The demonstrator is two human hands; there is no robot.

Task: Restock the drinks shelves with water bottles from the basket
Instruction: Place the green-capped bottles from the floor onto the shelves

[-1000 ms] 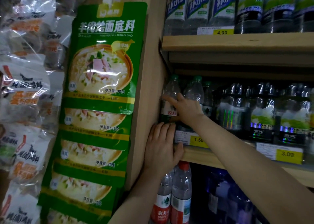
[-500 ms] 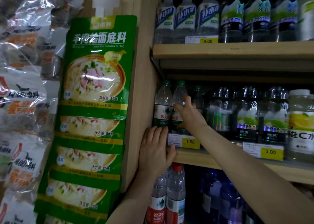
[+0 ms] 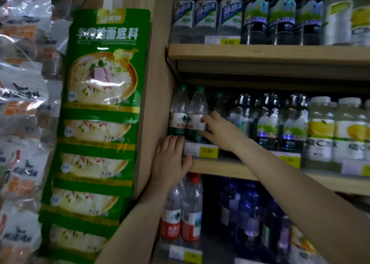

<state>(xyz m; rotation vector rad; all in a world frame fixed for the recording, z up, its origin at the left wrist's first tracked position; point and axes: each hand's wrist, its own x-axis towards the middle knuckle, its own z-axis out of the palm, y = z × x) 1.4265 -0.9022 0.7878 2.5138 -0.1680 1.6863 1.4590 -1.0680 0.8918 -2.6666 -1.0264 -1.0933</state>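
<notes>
Since half a second ago the right hand (image 3: 220,132) has shifted slightly right along the middle shelf (image 3: 230,168); the two green-cap bottles (image 3: 197,113) now stand side by side at the shelf's far left, against the wooden upright (image 3: 158,103). Left hand (image 3: 170,161) unchanged.

Far left: clear snack bags (image 3: 22,103), blurred. Next, a hanging strip of green noodle-soup packets (image 3: 104,103) covering the upright's face. Left hand lies flat on the shelf edge at the corner, fingers together and extended, thumb hooked under the lip, gripping no bottle. Just beside it a yellow price tag (image 3: 208,151). Below, red-label bottles (image 3: 182,219) on the lower shelf.

Right arm reaches in diagonally from lower right, crossing in front of the middle shelf edge. Its fingers are spread loosely, tips touching the label of the right green-cap bottle, thumb low near its base; not wrapped around it.

Further right: dark soda-water bottles (image 3: 268,123), then lemon drinks (image 3: 320,131). Top shelf holds more bottles (image 3: 206,13).
</notes>
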